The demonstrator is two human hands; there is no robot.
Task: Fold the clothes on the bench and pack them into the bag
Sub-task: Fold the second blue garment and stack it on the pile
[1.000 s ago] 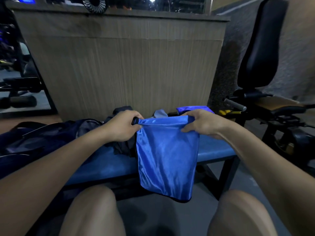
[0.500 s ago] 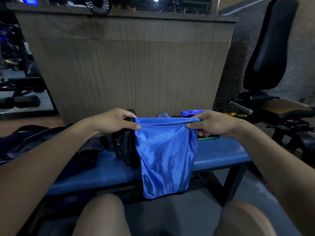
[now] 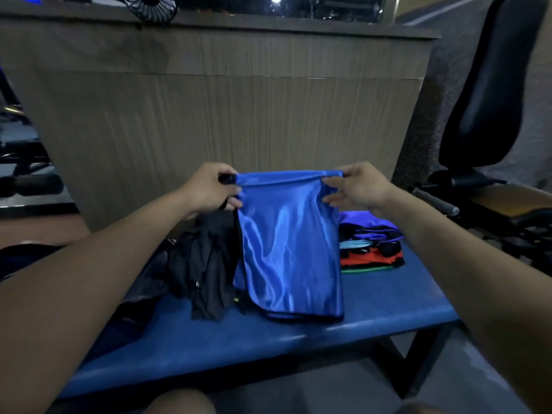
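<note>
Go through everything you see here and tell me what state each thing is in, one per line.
Blue satin garment: held up by its top edge, lower end on the bench.
Left hand: gripping its top left corner.
Right hand: pinching its top right corner.
Black clothes: crumpled.
Colourful clothes: folded, stacked.

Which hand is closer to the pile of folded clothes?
Right. The right hand holds the blue garment just above the folded pile; the left hand grips the garment's far corner.
</note>
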